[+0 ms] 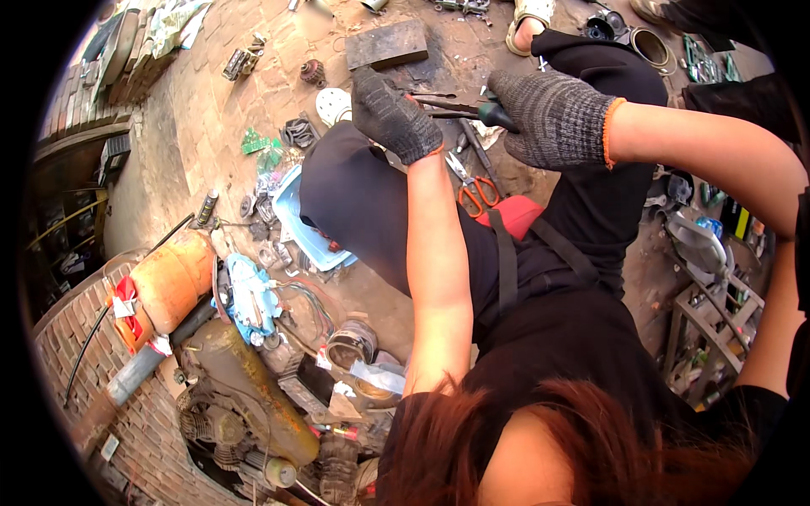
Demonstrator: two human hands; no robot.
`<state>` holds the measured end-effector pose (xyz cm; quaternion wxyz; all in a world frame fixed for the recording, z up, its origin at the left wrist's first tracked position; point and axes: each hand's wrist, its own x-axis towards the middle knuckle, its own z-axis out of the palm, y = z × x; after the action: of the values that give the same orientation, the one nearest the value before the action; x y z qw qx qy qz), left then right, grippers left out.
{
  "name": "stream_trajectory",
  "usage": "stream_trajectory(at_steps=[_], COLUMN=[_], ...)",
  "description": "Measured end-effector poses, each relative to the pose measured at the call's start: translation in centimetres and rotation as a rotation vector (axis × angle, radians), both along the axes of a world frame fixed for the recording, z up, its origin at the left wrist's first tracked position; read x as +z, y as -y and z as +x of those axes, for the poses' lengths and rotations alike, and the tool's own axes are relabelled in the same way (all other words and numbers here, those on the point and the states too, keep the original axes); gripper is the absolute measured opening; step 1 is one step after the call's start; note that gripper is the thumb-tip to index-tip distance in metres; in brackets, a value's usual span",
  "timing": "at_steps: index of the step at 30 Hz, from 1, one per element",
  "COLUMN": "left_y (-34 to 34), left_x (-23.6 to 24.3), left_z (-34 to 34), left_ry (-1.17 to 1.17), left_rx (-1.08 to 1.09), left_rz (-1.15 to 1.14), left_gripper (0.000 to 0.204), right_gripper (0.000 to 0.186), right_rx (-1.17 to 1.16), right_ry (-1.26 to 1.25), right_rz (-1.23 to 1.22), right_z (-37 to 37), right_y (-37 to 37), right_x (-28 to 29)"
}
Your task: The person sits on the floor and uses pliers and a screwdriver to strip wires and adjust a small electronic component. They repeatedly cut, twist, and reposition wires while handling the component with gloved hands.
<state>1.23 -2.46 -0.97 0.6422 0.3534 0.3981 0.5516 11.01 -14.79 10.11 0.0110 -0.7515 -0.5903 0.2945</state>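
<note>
Both my hands wear dark grey knitted gloves with orange cuffs and are raised over my lap. My right hand is closed around a hand tool with a dark green handle, its slim dark shaft pointing left. My left hand is closed near the shaft's far end. A small reddish bit shows by its fingers, but I cannot make out what it grips. Below the tool, scissors with orange handles lie with blades pointing away. A dark metal block rests on the ground beyond my left hand.
At left are a blue tray, an orange cylinder, a rusty yellowish tank and a blue cloth. A copper-wound motor part lies ahead. A metal frame stands at right. Another person's dark trouser leg shows far right.
</note>
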Motion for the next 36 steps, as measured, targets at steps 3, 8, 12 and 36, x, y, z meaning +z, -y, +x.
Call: stream_trajectory(at_steps=[3, 8, 12, 36], left_y=[-0.2, -1.0, -0.9, -0.8], left_x=[0.2, -0.2, 0.5, 0.3], left_z=[0.6, -0.2, -1.3, -1.7], left_ry=[0.145, 0.269, 0.305, 0.024], left_rx=[0.059, 0.032, -0.1, 0.011], left_rz=[-0.01, -0.101, 0.054, 0.424], left_gripper=[0.026, 0.031, 0.023, 0.028], right_gripper=[0.04, 0.037, 0.026, 0.046], right_rx=[-0.066, -0.06, 0.006, -0.248], right_ry=[-0.072, -0.239, -0.3, -0.291], right_rz=[0.068, 0.142, 0.471, 0.263], right_z=[-0.9, -2.0, -3.4, -3.9], right_y=[0.8, 0.8, 1.6, 3.3], right_x=[-0.7, -1.6, -4.0, -3.4])
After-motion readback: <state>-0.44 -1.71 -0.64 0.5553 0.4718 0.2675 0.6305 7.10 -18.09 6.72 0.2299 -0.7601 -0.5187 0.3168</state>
